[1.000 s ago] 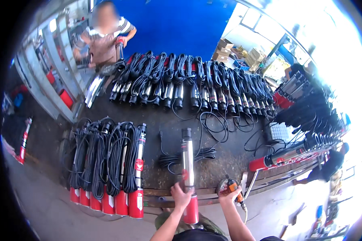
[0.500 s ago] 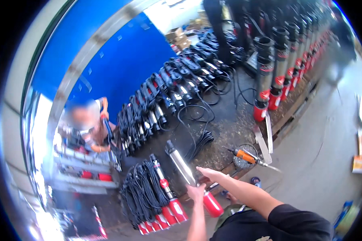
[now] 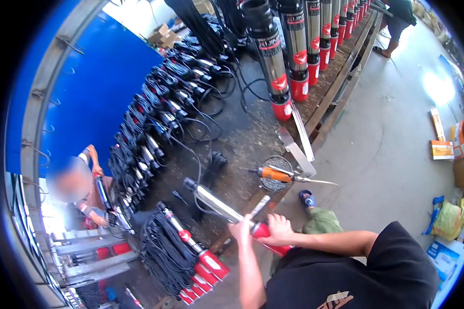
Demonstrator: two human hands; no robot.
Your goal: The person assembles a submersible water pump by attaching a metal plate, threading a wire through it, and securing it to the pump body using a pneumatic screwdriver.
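A submersible pump (image 3: pixel 217 204), a long silver tube with a red end and a dark tip, lies slanted over the near edge of the workbench (image 3: pixel 247 139), its red end toward my body. My left hand (image 3: pixel 242 232) is closed around it where the silver meets the red. On the red end rests my right hand (image 3: pixel 278 230), fingers curled over it. A black cable runs beside the tube to a coil (image 3: pixel 215 167) on the bench. Near my hands, a flat metal strip (image 3: pixel 261 205) sticks out past the pump.
An orange power tool (image 3: pixel 274 174) lies across a round dish of small metal parts (image 3: pixel 281 184). Metal strips (image 3: pixel 296 154) lie by the bench edge. Pumps stand upright in a row (image 3: pixel 273 67); cabled pumps (image 3: pixel 172 273) lie left. At far left another person (image 3: pixel 87 185) handles a pump.
My right hand has come down from beside the tube onto the red end. My left hand still grips the pump. The whole view has shifted, so the bench appears further left and up.
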